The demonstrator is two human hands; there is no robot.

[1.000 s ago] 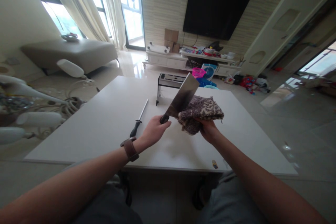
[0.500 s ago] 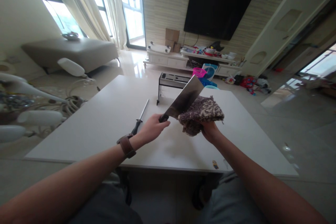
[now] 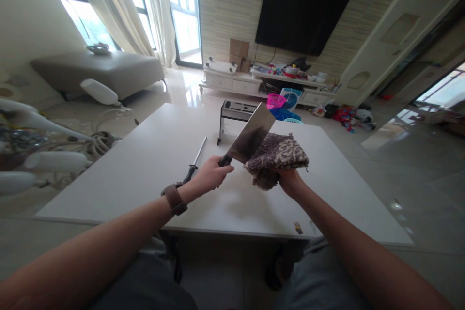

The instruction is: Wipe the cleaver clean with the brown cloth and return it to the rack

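Here's the left hand, fingers wrapped shut around the black handle of a cleaver, its broad blade slanting up toward one or two o'clock over the tabletop. At the blade's four o'clock sits a bunched brown-and-cream cloth, and the right hand has hold of it from below, fingers mostly buried in the fabric, so how tightly they close I cannot tell. Blade and cloth meet in view (firm contact or a near miss is hard to call from here). Over at ten o'clock from the tabletop's middle lies a sharpening steel, rod pointing away, grip partly behind the left wrist with its brown-strapped watch. A dark-framed rack stands at twelve o'clock, blade covering part of it. And down at four o'clock, near the edge, a small yellow figure!
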